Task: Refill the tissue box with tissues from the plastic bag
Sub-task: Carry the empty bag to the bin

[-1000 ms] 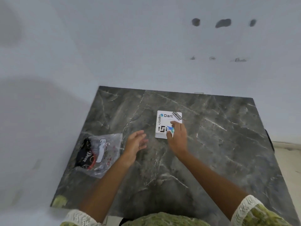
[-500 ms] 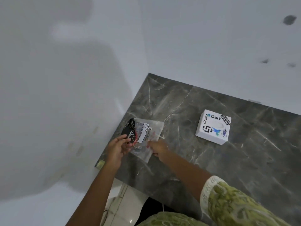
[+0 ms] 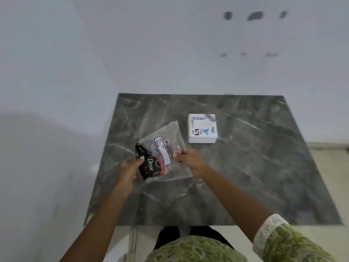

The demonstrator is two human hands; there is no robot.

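Note:
A clear plastic bag (image 3: pixel 166 140) with a white label and a black-and-red "Dove" pack inside is held just above the dark marble table (image 3: pixel 245 176). My left hand (image 3: pixel 130 169) grips the bag's left end at the black pack. My right hand (image 3: pixel 188 159) pinches its right edge. The white square tissue box (image 3: pixel 202 128), printed with logos, sits closed on the table a little beyond and to the right of the bag, untouched.
The table stands against a white wall at the back and left. Its near edge is just in front of my body. Pale floor shows to the right of the table.
Both hands have taken hold of the plastic bag at the table's left and brought it toward the middle, nearer the tissue box. The right hand left the box a second ago.

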